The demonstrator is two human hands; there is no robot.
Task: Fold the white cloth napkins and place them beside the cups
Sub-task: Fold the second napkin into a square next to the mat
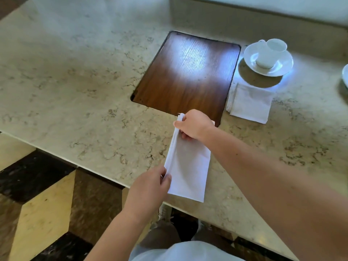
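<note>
Fingers of your left hand [150, 185] and right hand [194, 125] pinch the limp white cloth napkin strip [188, 170] at its ends; light, floppy, grip corners.

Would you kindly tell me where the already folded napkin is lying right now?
In the head view the folded napkin lies on the stone counter at right, just in front of the cup and saucer, beside the wooden tray.

Napkin [188, 170] between the fingers: plain white. Countertop [84, 91] beneath fingers: beige, brown-veined marble. Inset panel [188, 72] beyond fingers: dark wood grain. Cup [271, 53], saucer [282, 68]: white.
</note>
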